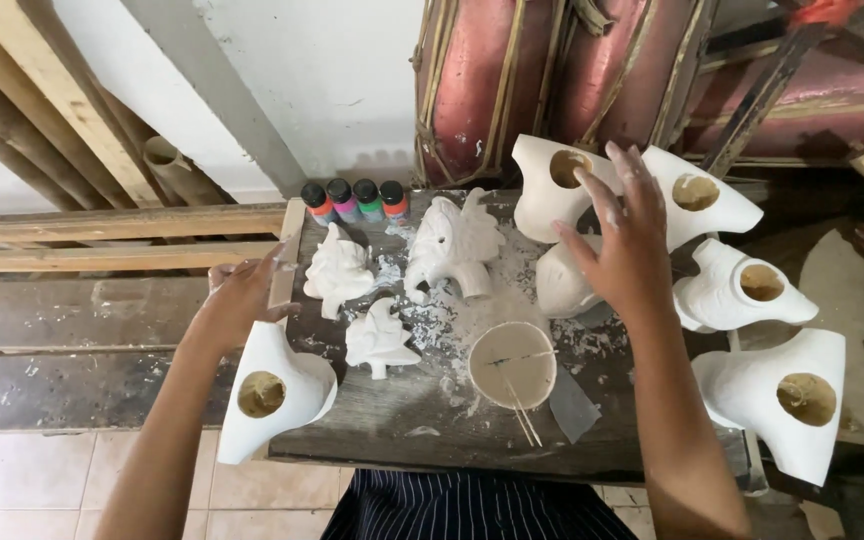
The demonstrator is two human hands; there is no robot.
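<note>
1. Four small paint bottles (353, 200) with coloured contents stand at the bench's (392, 425) back edge; a round bowl (512, 364) holds pale paste and thin sticks.
2. White plaster casts (732, 290), each with a round hole, crowd the right side.
3. The left hand (242, 298) rests, fingers loosely spread, on the upper end of one holed cast (270, 395) at the bench's left edge.
4. The right hand (624, 245) hovers open, fingers spread, over another cast (564, 283).
</note>
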